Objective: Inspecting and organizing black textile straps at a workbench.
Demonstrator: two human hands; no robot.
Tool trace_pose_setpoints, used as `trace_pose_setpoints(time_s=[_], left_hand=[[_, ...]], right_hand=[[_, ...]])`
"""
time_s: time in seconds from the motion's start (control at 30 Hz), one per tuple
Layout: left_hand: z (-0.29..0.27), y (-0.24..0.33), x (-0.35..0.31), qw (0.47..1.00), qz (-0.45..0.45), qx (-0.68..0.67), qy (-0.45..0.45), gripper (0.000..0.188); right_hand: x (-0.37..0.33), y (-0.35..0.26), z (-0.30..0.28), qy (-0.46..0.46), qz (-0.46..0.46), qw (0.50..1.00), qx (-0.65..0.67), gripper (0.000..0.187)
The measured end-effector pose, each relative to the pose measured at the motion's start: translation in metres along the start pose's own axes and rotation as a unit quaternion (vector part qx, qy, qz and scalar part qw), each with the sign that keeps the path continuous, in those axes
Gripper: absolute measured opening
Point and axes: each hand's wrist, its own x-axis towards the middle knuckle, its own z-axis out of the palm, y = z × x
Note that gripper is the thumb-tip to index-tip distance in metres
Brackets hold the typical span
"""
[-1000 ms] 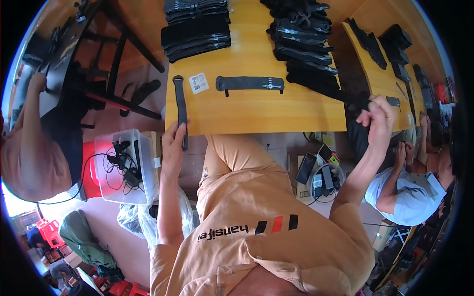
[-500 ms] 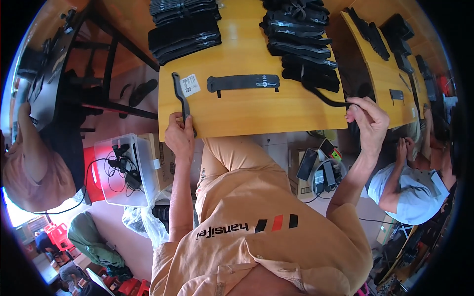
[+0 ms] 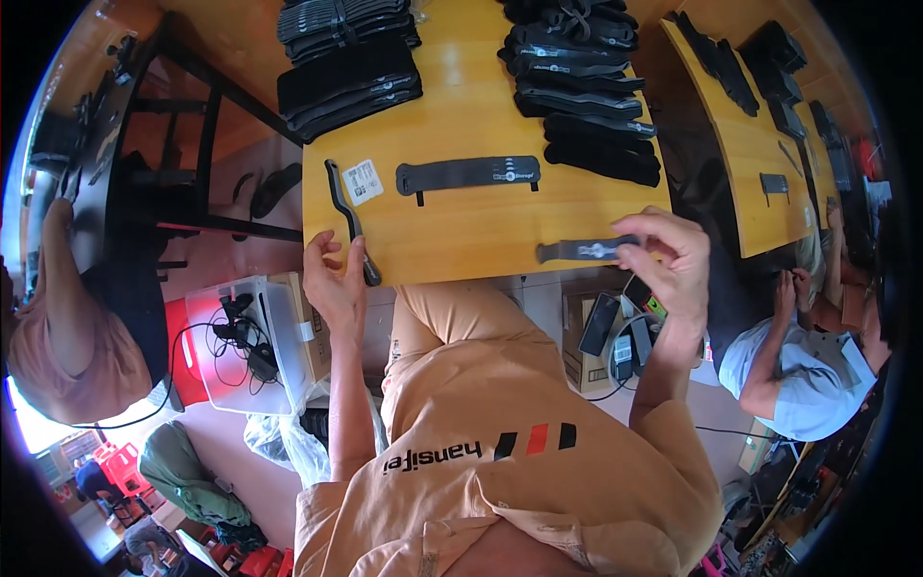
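From my remote seat, I see my right hand [image 3: 673, 260] clamped on one end of a dark strap, thumb and fingers pinching it. This held strap [image 3: 582, 250] is over the near right part of the wooden table [image 3: 452, 236], its free end pointing left and slightly blurred. My left hand [image 3: 332, 288] is at the near left edge, fingers and thumb apart; the thumb is right against or just beside the left strap [image 3: 343, 207], and I can't tell whether it presses on it.

As for progress, I judge a good part is done: straps are gathered in a left stack [image 3: 351, 82] and a right stack [image 3: 577, 72] on the far side, and their farthest bundles look tied round. Whether every piece there is finished, I can't tell. Three straps seem left outside the stacks: the one in my right hand, the left one, and a flat strap [image 3: 468, 175] lying alone between the stacks and me. A white label [image 3: 363, 182] lies just beside the left strap.
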Motion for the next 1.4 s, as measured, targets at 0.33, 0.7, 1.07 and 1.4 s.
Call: trace_pose_setpoints(time_s=[0.33,0.7,1.07,1.4], left_hand=[[-0.021,0.094,-0.03,0.806,0.091,-0.297,-0.504,0.023],[-0.009,0.001,-0.008,0.819,0.027,-0.263,-0.509,0.012],[0.01,0.028,0.026,0.865,-0.049,-0.32,-0.383,0.011],[0.048,0.02,0.053,0.884,-0.029,-0.372,-0.28,0.01]], right_hand=[[0.021,0.003,0.09,-0.078,-0.014,0.991,0.108,0.013],[-0.005,0.079,0.092,-0.008,0.248,0.939,0.24,0.009],[0.02,0.095,0.091,0.066,0.198,0.942,0.262,0.01],[0.046,0.109,0.088,0.138,0.171,0.96,0.174,0.004]])
